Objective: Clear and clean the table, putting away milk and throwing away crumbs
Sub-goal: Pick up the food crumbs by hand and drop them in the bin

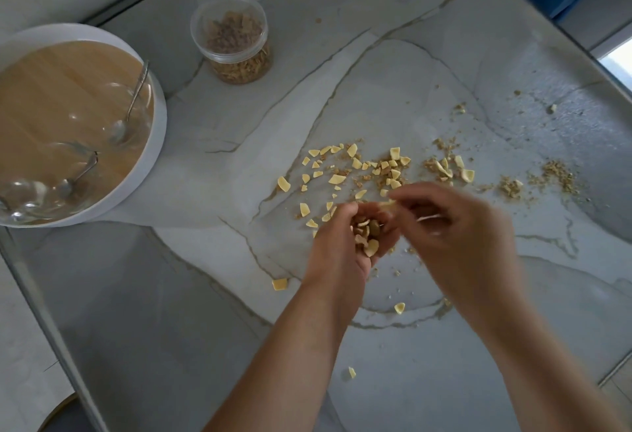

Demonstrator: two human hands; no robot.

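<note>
Cupping a small heap of crumbs (367,236), the L hand (342,254) sits palm-up just over the table (171,295), fingers curled in around pale flakes and brown bits. The R hand (461,236) is right beside it and motion-blurred. Its thumb and fingertips (398,199) are closed to a pinch on a pale flake (388,205), just over the far edge of the L palm. The other R fingers look loosely bent, but blur hides the detail.

Head view, places taken from the two hands:

- **Just beyond the fingertips:** the main spread of loose crumbs (355,165), yellow flakes mixed w/ brown grit. It starts right past the L fingers and runs off to the right.
- **Further right of the R hand, well apart:** patches of fine crumbs (555,171).
- **On the near side of the grip:** stray flakes (279,284). One is just left of the L wrist, one btwn the forearms, and one nearer still by the L forearm.
- **Far beyond and left of the L hand:** a clear open-topped jar (232,38), part full of brown cereal.
- **Well to the left of the L hand:** a round white tray (160,117) w/ a wood-look base. It carries a far glass bowl (130,117) and a near glass bowl (27,199). A metal spoon (136,89) rests in the far one.
</note>
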